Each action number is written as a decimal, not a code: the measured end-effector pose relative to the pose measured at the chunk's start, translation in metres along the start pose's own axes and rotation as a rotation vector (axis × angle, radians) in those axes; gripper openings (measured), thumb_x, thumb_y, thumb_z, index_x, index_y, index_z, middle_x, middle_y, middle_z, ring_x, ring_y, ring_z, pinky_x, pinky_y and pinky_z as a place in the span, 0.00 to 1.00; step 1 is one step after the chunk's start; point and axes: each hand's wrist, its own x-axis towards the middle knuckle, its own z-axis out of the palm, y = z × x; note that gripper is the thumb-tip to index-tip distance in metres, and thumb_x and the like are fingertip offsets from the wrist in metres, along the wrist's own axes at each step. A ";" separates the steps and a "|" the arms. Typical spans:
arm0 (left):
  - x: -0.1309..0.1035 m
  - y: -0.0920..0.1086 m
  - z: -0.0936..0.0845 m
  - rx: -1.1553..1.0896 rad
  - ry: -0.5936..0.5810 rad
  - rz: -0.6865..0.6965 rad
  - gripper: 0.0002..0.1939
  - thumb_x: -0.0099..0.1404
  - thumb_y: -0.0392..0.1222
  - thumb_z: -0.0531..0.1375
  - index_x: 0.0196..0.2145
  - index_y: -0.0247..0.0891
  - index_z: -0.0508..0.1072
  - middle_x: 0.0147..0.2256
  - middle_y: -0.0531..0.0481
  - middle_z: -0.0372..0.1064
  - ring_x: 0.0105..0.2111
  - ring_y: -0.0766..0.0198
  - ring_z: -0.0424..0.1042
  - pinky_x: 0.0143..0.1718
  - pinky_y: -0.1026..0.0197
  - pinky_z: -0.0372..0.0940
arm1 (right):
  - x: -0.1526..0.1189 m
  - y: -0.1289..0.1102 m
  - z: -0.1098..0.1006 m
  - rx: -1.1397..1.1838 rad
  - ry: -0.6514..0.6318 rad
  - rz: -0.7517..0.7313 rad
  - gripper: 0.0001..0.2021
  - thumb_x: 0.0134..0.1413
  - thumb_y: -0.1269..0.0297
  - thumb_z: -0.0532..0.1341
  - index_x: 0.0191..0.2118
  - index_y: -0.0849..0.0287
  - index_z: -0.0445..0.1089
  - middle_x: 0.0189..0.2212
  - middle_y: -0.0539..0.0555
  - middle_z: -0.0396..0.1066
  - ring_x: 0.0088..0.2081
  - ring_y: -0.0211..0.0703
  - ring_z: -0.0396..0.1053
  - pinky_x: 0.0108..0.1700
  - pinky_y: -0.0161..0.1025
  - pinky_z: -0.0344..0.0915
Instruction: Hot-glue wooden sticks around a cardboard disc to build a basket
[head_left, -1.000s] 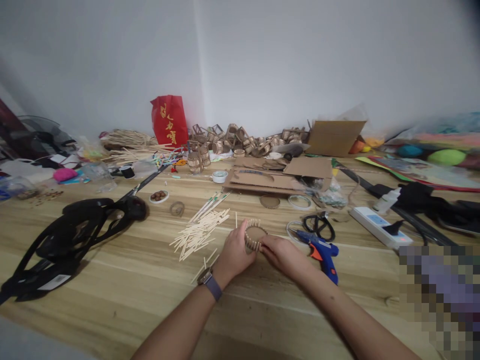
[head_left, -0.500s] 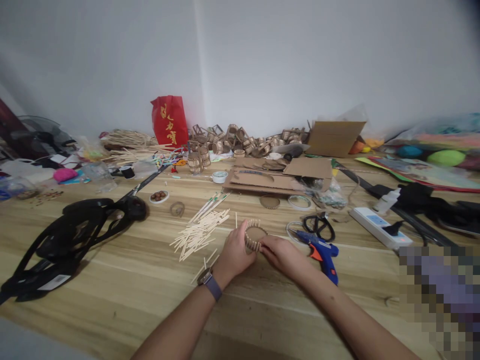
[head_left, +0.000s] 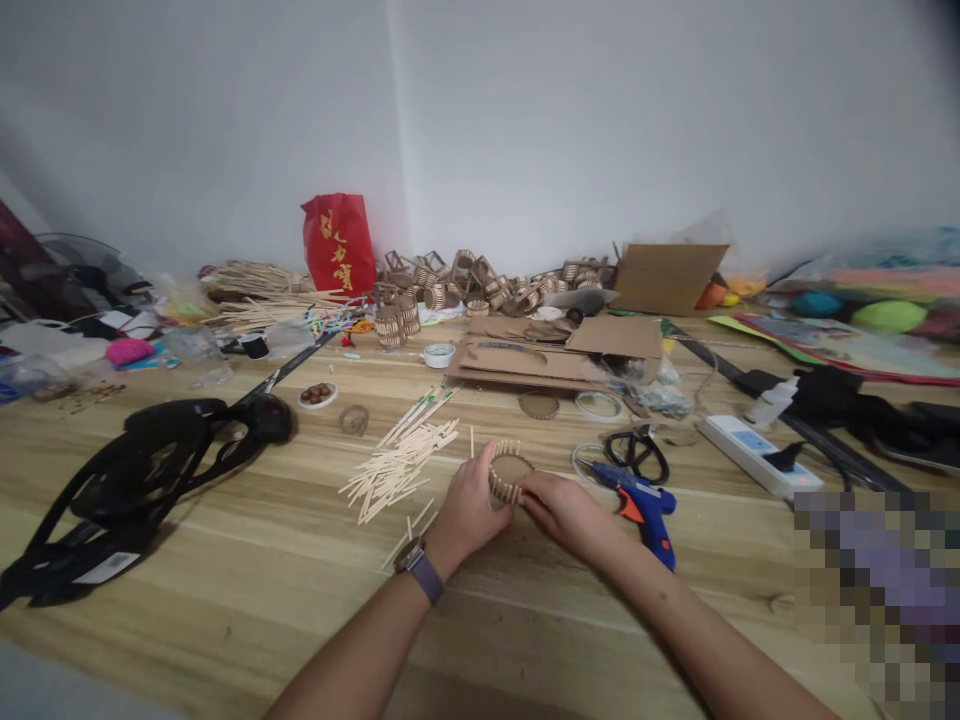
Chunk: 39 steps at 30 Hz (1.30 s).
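Observation:
Between my hands is a small round cardboard piece (head_left: 513,470) ringed with short wooden sticks. My left hand (head_left: 474,505) is closed on its left side, with a watch on that wrist. Fingers of my right hand (head_left: 559,505) are pinched together at its right edge; whether they hold the rim or a single stick I cannot make out. A loose pile of thin wooden sticks (head_left: 401,465) lies left of my left hand. On the right, a blue hot glue gun (head_left: 649,505) rests beside black-handled scissors (head_left: 637,452).
Cardboard sheets (head_left: 525,365) lie ahead, with a stick-edged disc (head_left: 539,404) and a tape roll (head_left: 598,405) before them. Several small stick-and-cardboard items (head_left: 487,285) are heaped by the wall. Black straps (head_left: 150,470) lie left; a power strip (head_left: 761,458) sits right.

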 end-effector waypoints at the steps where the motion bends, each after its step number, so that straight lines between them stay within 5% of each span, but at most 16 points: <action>1: 0.000 0.000 0.000 0.006 -0.004 -0.003 0.42 0.52 0.35 0.60 0.62 0.37 0.48 0.57 0.39 0.60 0.57 0.48 0.61 0.57 0.47 0.59 | 0.000 0.000 0.000 0.002 0.002 0.000 0.10 0.59 0.69 0.52 0.33 0.59 0.71 0.32 0.56 0.75 0.35 0.45 0.72 0.38 0.37 0.64; 20: -0.003 0.016 -0.007 0.073 -0.050 -0.074 0.43 0.51 0.38 0.61 0.62 0.33 0.48 0.57 0.36 0.60 0.57 0.48 0.60 0.58 0.47 0.58 | -0.004 0.003 -0.015 0.048 0.110 0.038 0.15 0.54 0.73 0.51 0.43 0.60 0.72 0.38 0.57 0.75 0.39 0.44 0.71 0.42 0.38 0.64; 24: -0.003 0.018 -0.007 0.082 -0.037 -0.080 0.47 0.50 0.40 0.64 0.63 0.34 0.46 0.61 0.36 0.54 0.61 0.48 0.54 0.61 0.47 0.53 | -0.016 0.005 -0.041 -0.092 0.086 0.213 0.13 0.58 0.66 0.50 0.37 0.59 0.73 0.34 0.57 0.76 0.36 0.45 0.72 0.38 0.38 0.63; 30: -0.001 0.018 -0.003 0.130 -0.033 -0.123 0.51 0.49 0.43 0.65 0.64 0.37 0.43 0.59 0.38 0.57 0.58 0.47 0.59 0.59 0.47 0.56 | -0.056 0.027 -0.076 -0.383 -0.107 0.783 0.21 0.60 0.52 0.51 0.22 0.57 0.70 0.24 0.61 0.74 0.28 0.54 0.73 0.24 0.39 0.55; 39: -0.001 0.015 0.000 0.130 -0.006 -0.124 0.49 0.50 0.41 0.63 0.64 0.35 0.43 0.60 0.37 0.57 0.58 0.47 0.59 0.57 0.48 0.57 | -0.081 0.066 -0.045 -0.128 0.110 0.754 0.19 0.45 0.49 0.62 0.14 0.53 0.62 0.15 0.54 0.69 0.18 0.46 0.66 0.21 0.39 0.55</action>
